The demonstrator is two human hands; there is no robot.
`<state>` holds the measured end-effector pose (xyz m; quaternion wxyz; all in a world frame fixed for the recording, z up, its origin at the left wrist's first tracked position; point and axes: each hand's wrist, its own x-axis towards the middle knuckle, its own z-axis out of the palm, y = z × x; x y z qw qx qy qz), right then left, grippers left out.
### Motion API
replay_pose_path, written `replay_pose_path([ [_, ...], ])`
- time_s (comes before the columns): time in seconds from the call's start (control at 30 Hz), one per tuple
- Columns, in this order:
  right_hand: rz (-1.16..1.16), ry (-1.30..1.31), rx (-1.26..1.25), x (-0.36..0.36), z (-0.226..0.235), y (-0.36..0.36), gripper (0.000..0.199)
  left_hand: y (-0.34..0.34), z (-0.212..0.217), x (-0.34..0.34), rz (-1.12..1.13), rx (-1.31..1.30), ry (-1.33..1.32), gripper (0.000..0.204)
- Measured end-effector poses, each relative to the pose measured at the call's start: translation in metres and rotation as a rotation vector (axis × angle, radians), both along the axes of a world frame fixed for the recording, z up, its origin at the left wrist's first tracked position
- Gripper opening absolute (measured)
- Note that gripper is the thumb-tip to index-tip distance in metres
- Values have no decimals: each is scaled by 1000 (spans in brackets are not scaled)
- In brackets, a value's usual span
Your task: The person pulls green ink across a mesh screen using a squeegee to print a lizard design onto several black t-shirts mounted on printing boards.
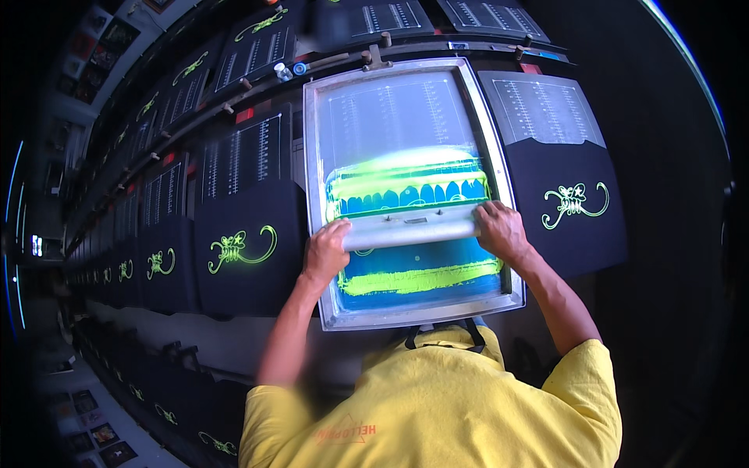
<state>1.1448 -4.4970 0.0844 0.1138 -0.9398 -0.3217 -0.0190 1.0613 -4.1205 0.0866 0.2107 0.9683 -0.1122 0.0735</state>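
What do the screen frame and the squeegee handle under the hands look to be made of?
Screen frame: pale grey with a dull sheen, probably aluminium. Squeegee handle, gripped by left hand and right hand: matte, smooth, light grey, likely metal, though painted wood or plastic is possible.

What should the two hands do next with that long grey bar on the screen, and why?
Probably pull the long grey squeegee bar closer, toward the thick yellow-green ink band. Left hand and right hand grip its ends mid-screen, inside the metal-framed printing screen.
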Motion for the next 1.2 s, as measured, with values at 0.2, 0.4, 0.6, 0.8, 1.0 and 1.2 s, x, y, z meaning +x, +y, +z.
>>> replay_pose_path([
  [0.2,20,-4,-17,72,11,12,7,15,7,65,0,25,59,38],
  [0.4,-50,87,-117,74,36,13,10,16,32,72,53,72,202,37],
  [0.6,-6,-8,68,-23,40,-9,13,-8,48,-31,48,-10,87,41],
  [0.8,-36,26,75,-126,21,-25,32,-27,16,-127,53,-56,26,44],
  [1.0,-54,48,9,-158,2,-31,57,-36,7,-152,38,27,96,52],
  [1.2,-28,97,-25,-173,-5,-35,87,-45,4,-172,19,86,179,59],
])
